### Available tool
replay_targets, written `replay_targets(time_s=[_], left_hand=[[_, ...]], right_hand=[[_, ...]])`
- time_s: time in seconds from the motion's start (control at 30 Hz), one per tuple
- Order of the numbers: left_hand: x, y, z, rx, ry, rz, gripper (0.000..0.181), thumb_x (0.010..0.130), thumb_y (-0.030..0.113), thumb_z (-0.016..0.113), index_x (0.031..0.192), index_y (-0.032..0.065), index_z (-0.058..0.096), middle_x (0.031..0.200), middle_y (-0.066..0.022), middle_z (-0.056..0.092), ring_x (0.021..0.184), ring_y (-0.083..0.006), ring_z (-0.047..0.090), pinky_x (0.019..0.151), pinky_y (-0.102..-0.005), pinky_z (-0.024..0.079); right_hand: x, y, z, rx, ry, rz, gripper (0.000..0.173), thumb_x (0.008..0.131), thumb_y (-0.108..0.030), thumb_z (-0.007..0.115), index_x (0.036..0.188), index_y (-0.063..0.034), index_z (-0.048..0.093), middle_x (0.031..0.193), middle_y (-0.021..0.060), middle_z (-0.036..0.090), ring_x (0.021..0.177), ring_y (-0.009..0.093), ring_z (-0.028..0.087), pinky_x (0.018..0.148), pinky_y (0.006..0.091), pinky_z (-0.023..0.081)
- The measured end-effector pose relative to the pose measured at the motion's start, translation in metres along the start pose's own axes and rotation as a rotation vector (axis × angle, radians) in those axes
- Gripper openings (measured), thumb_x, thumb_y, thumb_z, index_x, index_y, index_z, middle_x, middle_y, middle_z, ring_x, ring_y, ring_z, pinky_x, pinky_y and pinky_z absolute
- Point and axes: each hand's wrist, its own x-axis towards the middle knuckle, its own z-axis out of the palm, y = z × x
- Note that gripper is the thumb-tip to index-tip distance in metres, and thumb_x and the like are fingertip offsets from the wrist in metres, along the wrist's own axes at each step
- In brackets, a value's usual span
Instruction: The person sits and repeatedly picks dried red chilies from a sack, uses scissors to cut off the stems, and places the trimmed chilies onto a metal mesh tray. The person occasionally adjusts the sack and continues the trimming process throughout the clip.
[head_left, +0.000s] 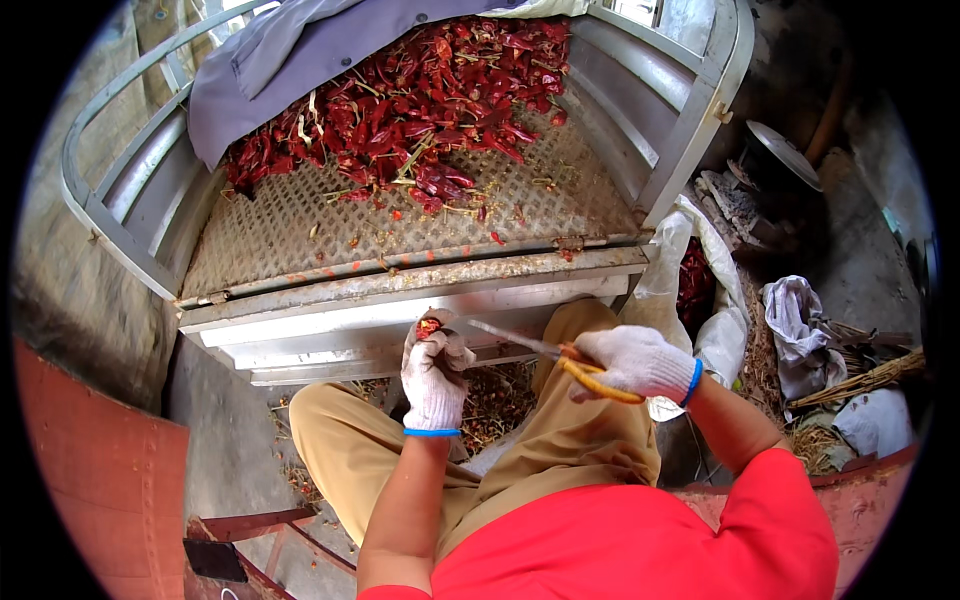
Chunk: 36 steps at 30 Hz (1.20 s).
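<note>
In a white knit glove with a blue cuff, my left hand (436, 386) pinches a dried red chili pepper (427, 328); most of the pepper is hidden by the fingers. My right hand (641, 361), gloved the same way, grips scissors (596, 381) with yellow-orange handles. Their blades point left towards my left hand and stop just short of it. Both hands are over my lap, in front of the lowered metal tailgate (420, 307) of a cargo bed. On the bed's patterned floor lies a heap of dried red chili peppers (420, 112).
A grey-purple cloth (300, 75) partly covers the heap. Metal side rails (697, 97) bound the bed. Right of the tailgate stands a white woven sack (724, 300) holding red peppers. Stems and scraps (499, 405) litter the floor between my legs. A dark phone (215, 560) lies lower left.
</note>
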Motion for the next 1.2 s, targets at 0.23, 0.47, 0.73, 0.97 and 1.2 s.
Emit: replay_targets(time_s=[0.23, 0.47, 0.73, 0.97, 1.2], left_hand=[[-0.002, -0.009, -0.009, 0.036, 0.021, -0.025, 0.025, 0.086, 0.005, 0.052, 0.108, 0.0022, 0.063, 0.082, -0.0062, 0.061, 0.068, -0.0175, 0.06, 0.068, -0.036, 0.057], [-0.002, -0.006, -0.008, 0.044, -0.105, -0.065, 0.023, 0.086, 0.004, 0.057, 0.107, 0.0026, 0.065, 0.094, -0.0078, 0.066, 0.084, -0.0181, 0.066, 0.079, -0.0414, 0.061], [-0.003, -0.007, -0.01, -0.026, -0.138, -0.08, 0.024, 0.084, 0.003, 0.059, 0.108, 0.0029, 0.064, 0.094, -0.0073, 0.065, 0.086, -0.0206, 0.066, 0.081, -0.0429, 0.06], [-0.004, 0.002, -0.013, 0.05, -0.121, -0.051, 0.028, 0.083, 0.001, 0.059, 0.111, 0.0019, 0.063, 0.097, -0.0091, 0.067, 0.089, -0.0211, 0.066, 0.082, -0.0426, 0.06], [0.0, 0.005, -0.015, 0.062, -0.102, -0.006, 0.028, 0.083, -0.001, 0.06, 0.111, 0.0008, 0.063, 0.097, -0.0104, 0.068, 0.085, -0.0224, 0.067, 0.079, -0.0402, 0.059]], right_hand=[[0.061, 0.044, -0.052, -0.252, 0.601, 0.329, 0.053, 0.09, -0.057, 0.058, 0.101, -0.0071, 0.072, 0.089, 0.0196, 0.072, 0.085, 0.037, 0.071, 0.073, 0.0458, 0.056], [0.122, 0.073, -0.084, -0.322, 0.456, 0.496, 0.046, 0.086, -0.047, 0.061, 0.111, -0.0125, 0.077, 0.105, 0.0146, 0.075, 0.095, 0.035, 0.072, 0.078, 0.0443, 0.058], [0.178, 0.0, -0.069, -0.235, 0.803, -0.124, 0.027, 0.086, -0.033, 0.063, 0.098, -0.0094, 0.069, 0.098, 0.0164, 0.07, 0.096, 0.034, 0.069, 0.083, 0.0483, 0.054], [0.251, -0.075, -0.066, -0.254, 0.648, -0.013, 0.035, 0.087, -0.034, 0.064, 0.111, -0.0091, 0.069, 0.113, 0.0172, 0.065, 0.104, 0.039, 0.066, 0.084, 0.0508, 0.055], [0.245, -0.066, -0.081, -0.044, 0.52, 0.03, 0.037, 0.086, -0.031, 0.061, 0.113, -0.0073, 0.071, 0.113, 0.0187, 0.069, 0.105, 0.037, 0.068, 0.087, 0.0494, 0.055]])
